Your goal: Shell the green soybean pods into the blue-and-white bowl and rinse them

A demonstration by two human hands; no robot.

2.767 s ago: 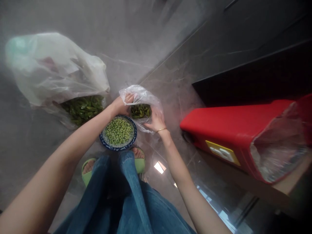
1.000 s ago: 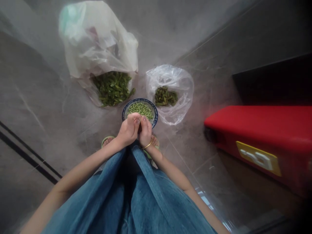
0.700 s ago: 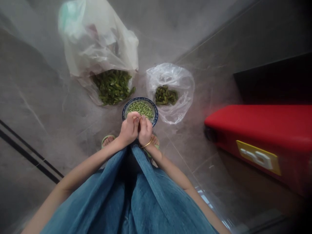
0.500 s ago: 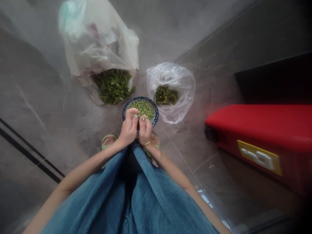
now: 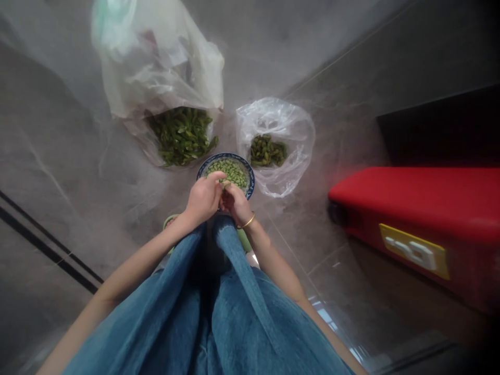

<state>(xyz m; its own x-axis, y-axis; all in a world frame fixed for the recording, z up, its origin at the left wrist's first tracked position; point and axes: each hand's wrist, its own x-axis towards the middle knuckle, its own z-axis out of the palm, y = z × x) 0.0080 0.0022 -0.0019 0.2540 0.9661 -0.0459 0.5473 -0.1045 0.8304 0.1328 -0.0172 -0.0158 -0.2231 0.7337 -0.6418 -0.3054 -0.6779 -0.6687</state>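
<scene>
Scene: a grey tiled floor is being viewed from above by a seated person, with blue jeans filling the near part of the view.
Left hand: it is being held curled over the near rim of the bowl, its fingertips pressed against those of the other hand.
Right hand: it is being held against the left one, with a gold bangle at the wrist. Whether anything is being pinched between the fingertips cannot be told, as the spot is too small.
Bowl: this blue-rimmed bowl is standing on the floor just beyond the hands, heaped with shelled beans.
Small clear bag: it is lying open just right of the bowl, with a few dark pods inside.
Large bag: it is lying far left, with many green pods showing at its mouth.
Red bin: it is lying well apart on the right.
Change: moments ago both hands were being held at the small clear bag. Now that bag is being left alone and the hands are being kept together above the bowl, so the handwork is judged to be going on right over the beans.
</scene>
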